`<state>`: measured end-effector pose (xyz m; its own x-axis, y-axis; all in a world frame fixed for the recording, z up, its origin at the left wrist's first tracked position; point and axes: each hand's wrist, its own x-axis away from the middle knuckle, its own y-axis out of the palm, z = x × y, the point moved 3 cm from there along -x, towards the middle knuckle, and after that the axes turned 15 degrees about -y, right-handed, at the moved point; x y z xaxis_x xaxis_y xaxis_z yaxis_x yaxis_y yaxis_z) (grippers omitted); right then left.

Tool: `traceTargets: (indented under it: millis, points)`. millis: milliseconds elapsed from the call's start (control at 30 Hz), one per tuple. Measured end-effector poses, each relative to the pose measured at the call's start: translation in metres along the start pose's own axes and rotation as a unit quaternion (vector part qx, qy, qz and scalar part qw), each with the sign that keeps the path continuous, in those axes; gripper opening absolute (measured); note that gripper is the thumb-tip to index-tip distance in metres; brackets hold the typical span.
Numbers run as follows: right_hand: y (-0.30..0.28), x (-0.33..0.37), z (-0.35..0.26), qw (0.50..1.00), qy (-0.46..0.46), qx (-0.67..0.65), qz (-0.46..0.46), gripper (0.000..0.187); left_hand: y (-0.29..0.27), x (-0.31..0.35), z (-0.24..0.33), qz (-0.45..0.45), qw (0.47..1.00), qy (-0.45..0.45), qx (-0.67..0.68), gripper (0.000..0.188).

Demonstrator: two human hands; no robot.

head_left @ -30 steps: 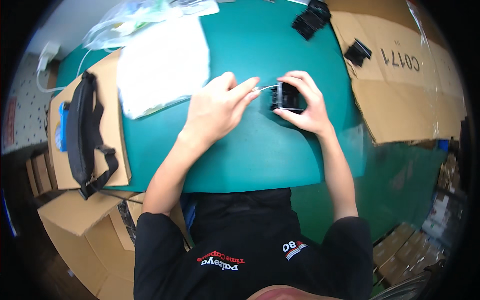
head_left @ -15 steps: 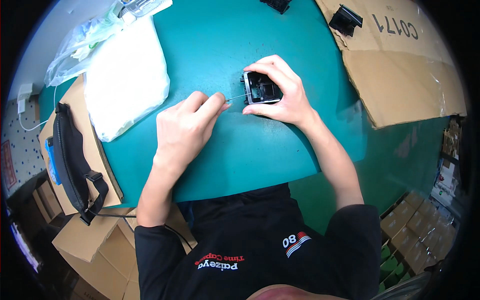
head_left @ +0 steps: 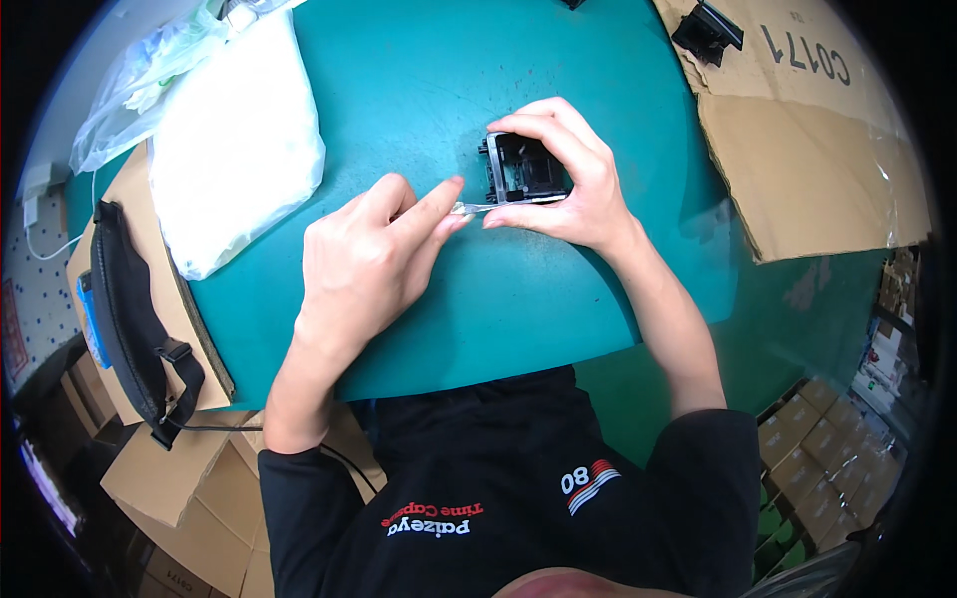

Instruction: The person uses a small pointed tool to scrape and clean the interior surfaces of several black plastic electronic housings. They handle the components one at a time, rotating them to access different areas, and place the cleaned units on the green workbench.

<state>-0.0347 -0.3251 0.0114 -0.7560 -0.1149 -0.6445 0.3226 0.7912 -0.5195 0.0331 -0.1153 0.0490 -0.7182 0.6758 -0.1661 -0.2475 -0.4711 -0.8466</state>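
Green tabletop (head_left: 409,90); right hand (head_left: 586,184) grips black housing (head_left: 541,179) (hollow).

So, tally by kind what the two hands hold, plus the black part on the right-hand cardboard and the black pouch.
Black parts: 2, a framed part in the right hand, a loose part on the cardboard
Thin tool: 1, in the left hand
Black pouch: 1
Total: 4

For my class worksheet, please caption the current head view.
Left hand holds a thin tool at the edge of a black part gripped in the right hand.
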Motion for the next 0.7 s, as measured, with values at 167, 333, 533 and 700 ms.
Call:
traceTargets:
  millis: [167, 333, 533, 700]
  points:
    - [0.0013, 0.0005, 0.0013, 1.000, -0.002, -0.002, 0.006, 0.069, -0.0006, -0.0008, -0.0006, -0.020, 1.000, -0.013, -0.009, 0.023]
    - [0.0003, 0.0001, 0.0021, 1.000, 0.001, -0.006, 0.003, 0.068, -0.0022, -0.0030, 0.0000, -0.025, 0.999, -0.018, -0.018, 0.020]
    - [-0.0002, -0.0018, 0.0006, 1.000, 0.007, -0.009, 0.001, 0.068, -0.0047, -0.0063, 0.0012, -0.041, 0.999, -0.020, 0.004, 0.022]
    - [0.0010, 0.0004, 0.0023, 1.000, 0.007, -0.016, 0.004, 0.068, -0.0051, -0.0076, 0.0023, -0.044, 0.999, -0.024, 0.001, 0.021]
